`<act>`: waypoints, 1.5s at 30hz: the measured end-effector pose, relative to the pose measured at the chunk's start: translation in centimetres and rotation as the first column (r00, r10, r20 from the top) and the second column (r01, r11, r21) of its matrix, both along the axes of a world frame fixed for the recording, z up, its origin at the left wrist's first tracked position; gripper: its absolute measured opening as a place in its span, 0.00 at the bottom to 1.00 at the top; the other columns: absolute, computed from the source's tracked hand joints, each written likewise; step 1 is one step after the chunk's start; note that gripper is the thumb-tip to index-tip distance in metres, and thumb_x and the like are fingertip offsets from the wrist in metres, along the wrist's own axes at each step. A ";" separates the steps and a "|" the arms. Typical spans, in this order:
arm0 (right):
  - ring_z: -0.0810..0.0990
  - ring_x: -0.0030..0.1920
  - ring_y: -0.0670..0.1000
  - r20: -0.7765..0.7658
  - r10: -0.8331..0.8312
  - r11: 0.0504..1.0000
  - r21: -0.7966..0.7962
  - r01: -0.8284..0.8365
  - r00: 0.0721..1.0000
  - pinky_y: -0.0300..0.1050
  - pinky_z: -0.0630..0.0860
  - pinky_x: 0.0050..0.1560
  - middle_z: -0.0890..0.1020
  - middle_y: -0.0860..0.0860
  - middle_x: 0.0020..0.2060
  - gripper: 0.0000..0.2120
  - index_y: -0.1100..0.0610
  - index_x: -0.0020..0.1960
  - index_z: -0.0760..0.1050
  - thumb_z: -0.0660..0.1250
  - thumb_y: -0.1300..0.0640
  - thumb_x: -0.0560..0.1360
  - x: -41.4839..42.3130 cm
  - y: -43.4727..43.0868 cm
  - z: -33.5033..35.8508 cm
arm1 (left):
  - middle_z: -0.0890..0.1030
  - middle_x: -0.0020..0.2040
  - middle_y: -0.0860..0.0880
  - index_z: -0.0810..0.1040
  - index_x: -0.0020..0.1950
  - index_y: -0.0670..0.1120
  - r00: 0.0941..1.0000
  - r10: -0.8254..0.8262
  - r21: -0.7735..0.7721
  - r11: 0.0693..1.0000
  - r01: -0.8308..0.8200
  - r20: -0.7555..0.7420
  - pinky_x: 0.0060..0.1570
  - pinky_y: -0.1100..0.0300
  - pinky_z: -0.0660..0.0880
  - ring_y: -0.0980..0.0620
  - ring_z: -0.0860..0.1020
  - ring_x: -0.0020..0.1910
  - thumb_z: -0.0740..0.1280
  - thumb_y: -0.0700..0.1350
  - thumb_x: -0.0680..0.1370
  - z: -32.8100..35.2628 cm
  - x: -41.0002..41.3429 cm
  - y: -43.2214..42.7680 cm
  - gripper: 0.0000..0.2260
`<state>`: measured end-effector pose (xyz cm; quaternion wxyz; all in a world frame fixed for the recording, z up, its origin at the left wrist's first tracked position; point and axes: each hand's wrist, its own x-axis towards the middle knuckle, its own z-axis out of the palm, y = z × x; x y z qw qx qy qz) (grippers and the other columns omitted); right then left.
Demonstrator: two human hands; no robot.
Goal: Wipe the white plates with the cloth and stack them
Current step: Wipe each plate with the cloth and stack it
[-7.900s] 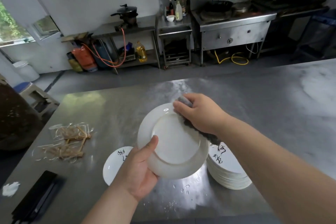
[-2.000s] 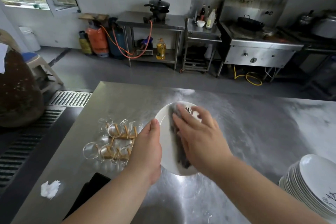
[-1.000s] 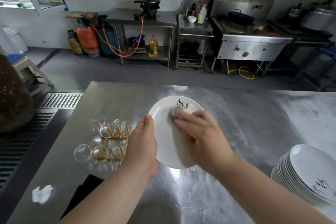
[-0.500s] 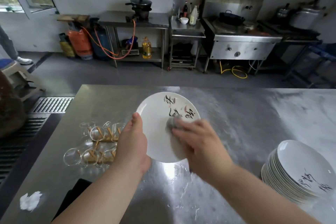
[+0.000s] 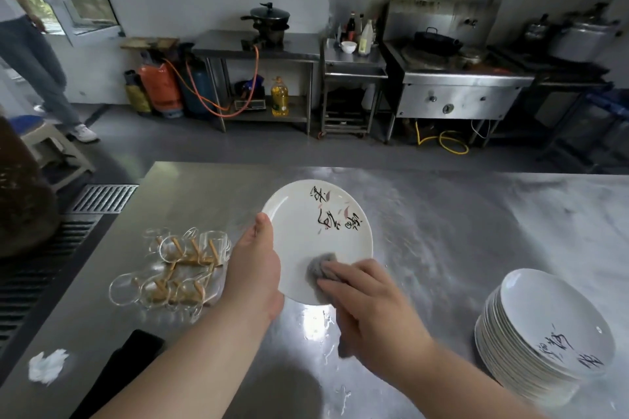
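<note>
Item, nearest left: crumpled tissue [image 5: 46, 366] on the steel table [image 5: 459, 231]. My right hand [image 5: 371, 313]: fingers laid nearly flat, pressing the grey cloth [image 5: 320, 269] on the lower face of the white plate [image 5: 316, 238]. My left hand [image 5: 253, 269]: clamped on that plate's left rim, thumb in front, holding the plate tilted above the table. Right: stack of white plates [image 5: 541, 340]. Left: cluster of glass cups [image 5: 173, 269]. Far wall: orange gas cylinder [image 5: 160, 87], steel stove [image 5: 456, 92].
</note>
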<state>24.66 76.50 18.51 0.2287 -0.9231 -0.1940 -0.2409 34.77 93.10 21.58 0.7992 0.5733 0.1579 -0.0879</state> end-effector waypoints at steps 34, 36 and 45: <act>0.78 0.39 0.44 -0.436 -0.199 0.951 0.129 0.280 0.878 0.38 0.70 0.36 0.81 0.42 0.40 0.08 0.41 0.55 0.70 0.66 0.41 0.79 -4.1 -20.6 3.9 | 0.88 0.49 0.57 0.86 0.49 0.64 0.941 -0.316 0.405 0.881 0.245 0.119 0.54 0.52 0.81 0.51 0.86 0.53 0.60 0.54 0.88 0.7 -11.8 -14.5 0.16; 0.77 0.40 0.46 -0.394 -0.134 0.984 0.055 0.170 0.909 0.40 0.71 0.36 0.81 0.42 0.40 0.10 0.41 0.58 0.72 0.67 0.42 0.79 -3.1 -21.3 5.2 | 0.88 0.49 0.59 0.85 0.48 0.68 0.921 -0.369 0.432 0.856 0.284 0.126 0.55 0.52 0.80 0.57 0.85 0.52 0.60 0.54 0.88 0.9 -12.0 -15.4 0.17; 0.81 0.27 0.41 -0.667 -0.087 0.511 0.608 0.607 0.740 0.33 0.73 0.24 0.84 0.42 0.30 0.07 0.48 0.51 0.71 0.66 0.46 0.81 -8.0 -19.2 -0.1 | 0.87 0.43 0.60 0.84 0.45 0.68 0.981 0.025 0.264 0.961 -0.076 0.192 0.38 0.57 0.81 0.59 0.86 0.40 0.58 0.58 0.87 -0.4 -13.2 -18.6 0.17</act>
